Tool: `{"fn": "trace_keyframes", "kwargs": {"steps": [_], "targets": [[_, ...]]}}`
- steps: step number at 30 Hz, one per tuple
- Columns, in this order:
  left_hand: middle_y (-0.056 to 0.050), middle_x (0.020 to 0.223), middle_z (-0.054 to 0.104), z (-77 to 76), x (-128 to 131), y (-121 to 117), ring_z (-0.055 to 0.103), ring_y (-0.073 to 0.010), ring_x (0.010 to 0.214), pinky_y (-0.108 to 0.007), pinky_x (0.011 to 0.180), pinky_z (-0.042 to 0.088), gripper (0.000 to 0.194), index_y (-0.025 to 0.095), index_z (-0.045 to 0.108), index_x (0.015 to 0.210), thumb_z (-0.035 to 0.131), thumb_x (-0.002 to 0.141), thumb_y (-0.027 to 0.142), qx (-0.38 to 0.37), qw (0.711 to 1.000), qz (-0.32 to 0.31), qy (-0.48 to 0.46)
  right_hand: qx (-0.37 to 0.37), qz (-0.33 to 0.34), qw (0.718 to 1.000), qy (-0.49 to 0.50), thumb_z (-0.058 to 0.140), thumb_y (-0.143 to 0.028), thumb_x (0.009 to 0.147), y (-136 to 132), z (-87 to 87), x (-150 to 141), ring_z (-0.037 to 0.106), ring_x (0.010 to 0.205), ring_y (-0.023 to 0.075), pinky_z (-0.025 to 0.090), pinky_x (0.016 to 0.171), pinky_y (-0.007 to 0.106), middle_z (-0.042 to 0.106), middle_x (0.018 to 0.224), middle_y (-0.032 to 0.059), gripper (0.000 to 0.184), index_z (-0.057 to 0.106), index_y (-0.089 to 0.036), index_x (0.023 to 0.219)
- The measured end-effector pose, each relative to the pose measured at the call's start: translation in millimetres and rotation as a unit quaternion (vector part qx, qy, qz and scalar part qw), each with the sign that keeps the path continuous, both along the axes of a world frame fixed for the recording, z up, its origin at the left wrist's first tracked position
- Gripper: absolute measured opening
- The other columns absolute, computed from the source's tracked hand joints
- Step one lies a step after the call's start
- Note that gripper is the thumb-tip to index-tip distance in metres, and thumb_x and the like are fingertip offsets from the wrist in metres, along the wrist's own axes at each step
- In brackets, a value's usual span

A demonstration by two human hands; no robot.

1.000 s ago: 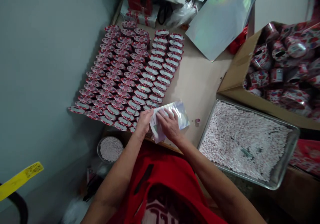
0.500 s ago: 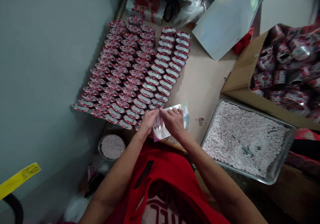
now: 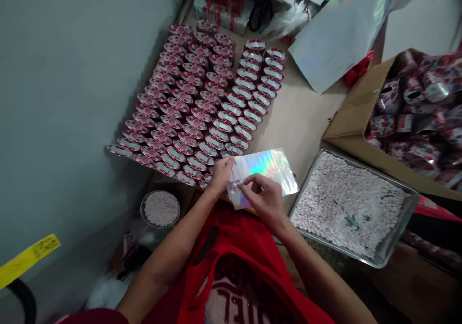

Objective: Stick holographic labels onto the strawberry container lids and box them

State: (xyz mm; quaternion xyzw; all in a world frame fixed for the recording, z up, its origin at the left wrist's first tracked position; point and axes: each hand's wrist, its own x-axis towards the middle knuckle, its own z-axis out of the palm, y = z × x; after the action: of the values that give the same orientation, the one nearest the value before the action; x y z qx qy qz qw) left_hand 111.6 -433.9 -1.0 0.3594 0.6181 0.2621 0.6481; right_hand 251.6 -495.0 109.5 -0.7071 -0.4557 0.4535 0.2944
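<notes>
A shiny holographic silver sheet [image 3: 274,165] lies across the table's front edge. My left hand [image 3: 221,174] grips its left edge, thumb and fingers closed. Over the sheet's lower left part, my right hand [image 3: 265,194] has its thumb and forefinger pinched together against the surface; what they hold, if anything, is too small to make out. Just beyond my left hand stand close rows of red-and-pink printed containers with oval tops [image 3: 195,105]. The tops in the right-hand and front rows show whitish strips [image 3: 241,94], while many others show a pink round centre.
To the right, a metal tray [image 3: 364,167] holds many small pinkish-white pieces. Behind it stands a cardboard box [image 3: 348,122] of similar printed containers. A bowl [image 3: 142,213] of such pieces sits at lower left. A large silvery sheet [image 3: 332,49] lies at the back.
My right hand has moved down and right across the sheet, uncovering more of it. The sheet now lies flatter and more spread out, while my left hand keeps its grip.
</notes>
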Motion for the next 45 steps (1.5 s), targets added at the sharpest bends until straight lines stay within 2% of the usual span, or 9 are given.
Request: {"fn": "trace_keyframes", "kwargs": {"steps": [4, 6, 11, 14, 18, 22, 30, 35, 45], "targets": [[-0.008, 0.114, 0.077, 7.8, -9.9, 1.6, 0.069, -0.0234, 0.105, -0.03, 0.091, 0.053, 0.039, 0.022, 0.079, 0.106, 0.086, 0.076, 0.046, 0.044, 0.994, 0.101, -0.026, -0.132, -0.106, 0.943, 0.287, 0.085, -0.05, 0.074, 22.9, 28.2, -12.3, 0.048, 0.049, 0.0153, 0.037, 0.048, 0.029, 0.061, 0.06, -0.002, 0.029, 0.069, -0.027, 0.075], [-0.011, 0.114, 0.077, 16.0, -25.3, 7.6, 0.07, -0.0255, 0.109, -0.033, 0.093, 0.055, 0.051, 0.02, 0.077, 0.107, 0.079, 0.079, 0.063, 0.002, 0.982, 0.167, -0.093, -0.157, -0.141, 0.919, 0.333, 0.088, -0.05, 0.07, 38.6, 16.3, -23.9, 0.046, 0.046, 0.0133, 0.036, 0.044, 0.028, 0.059, 0.057, -0.003, 0.031, 0.069, -0.025, 0.074], [-0.019, 0.099, 0.077, 28.0, -71.4, 27.3, 0.076, -0.0297, 0.097, -0.04, 0.084, 0.062, 0.086, 0.011, 0.071, 0.101, 0.048, 0.081, 0.092, -0.198, 0.925, 0.186, -0.265, -0.158, -0.211, 0.903, 0.339, 0.092, -0.048, 0.059, 60.5, -39.9, -56.8, 0.048, 0.05, 0.0107, 0.041, 0.045, 0.025, 0.059, 0.06, -0.0041, 0.037, 0.069, -0.022, 0.07], [-0.017, 0.092, 0.077, 24.9, -87.3, 30.5, 0.077, -0.0273, 0.092, -0.04, 0.085, 0.064, 0.071, 0.012, 0.068, 0.093, 0.06, 0.084, 0.082, -0.223, 0.915, 0.226, -0.249, -0.164, -0.228, 0.905, 0.318, 0.094, -0.049, 0.056, 62.1, -54.4, -69.1, 0.051, 0.055, 0.0114, 0.048, 0.052, 0.026, 0.061, 0.063, -0.0037, 0.04, 0.069, -0.021, 0.069], [-0.012, 0.094, 0.079, 19.1, -96.0, 27.3, 0.078, -0.0213, 0.085, -0.032, 0.082, 0.064, 0.037, 0.013, 0.067, 0.094, 0.088, 0.076, 0.039, -0.226, 0.918, 0.209, -0.248, -0.174, -0.235, 0.906, 0.305, 0.095, -0.048, 0.054, 64.6, -53.6, -80.2, 0.056, 0.06, 0.0123, 0.052, 0.06, 0.028, 0.065, 0.066, -0.0023, 0.041, 0.069, -0.02, 0.069], [-0.009, 0.099, 0.08, 17.7, -101.9, 26.4, 0.077, -0.0156, 0.083, -0.024, 0.078, 0.062, 0.034, 0.014, 0.068, 0.095, 0.089, 0.068, 0.014, -0.21, 0.929, 0.2, -0.229, -0.171, -0.235, 0.909, 0.299, 0.095, -0.051, 0.055, 65.8, -53.2, -88.1, 0.055, 0.058, 0.013, 0.055, 0.059, 0.03, 0.065, 0.066, -0.0022, 0.042, 0.07, -0.02, 0.07], [-0.004, 0.079, 0.078, 13.4, -119.9, 27.4, 0.071, -0.0145, 0.066, -0.025, 0.064, 0.058, 0.025, 0.016, 0.077, 0.088, 0.088, 0.071, 0.03, -0.081, 0.984, 0.148, -0.055, -0.12, -0.241, 0.937, 0.224, 0.092, -0.049, 0.061, 61.5, -63.6, -110.1, 0.059, 0.064, 0.0156, 0.053, 0.063, 0.031, 0.07, 0.069, 0.0011, 0.036, 0.073, -0.019, 0.069], [-0.002, 0.08, 0.077, 8.1, -151.0, 39.5, 0.071, -0.0152, 0.071, -0.025, 0.069, 0.058, 0.023, 0.019, 0.078, 0.088, 0.087, 0.07, 0.031, 0.042, 0.988, 0.145, 0.031, -0.105, -0.242, 0.939, 0.222, 0.087, -0.052, 0.067, 68.9, -69.7, -149.7, 0.061, 0.065, 0.0167, 0.053, 0.062, 0.031, 0.072, 0.073, 0.0017, 0.037, 0.075, -0.019, 0.076], [-0.001, 0.08, 0.075, -19.2, -205.7, 92.2, 0.071, -0.0152, 0.074, -0.025, 0.072, 0.056, 0.041, 0.02, 0.074, 0.111, 0.084, 0.071, 0.017, 0.122, 0.986, 0.031, 0.112, -0.059, -0.314, 0.933, 0.162, 0.084, -0.043, 0.067, 100.9, -126.5, -209.7, 0.057, 0.063, 0.0156, 0.047, 0.067, 0.03, 0.072, 0.066, 0.001, 0.028, 0.079, -0.017, 0.073]]}}
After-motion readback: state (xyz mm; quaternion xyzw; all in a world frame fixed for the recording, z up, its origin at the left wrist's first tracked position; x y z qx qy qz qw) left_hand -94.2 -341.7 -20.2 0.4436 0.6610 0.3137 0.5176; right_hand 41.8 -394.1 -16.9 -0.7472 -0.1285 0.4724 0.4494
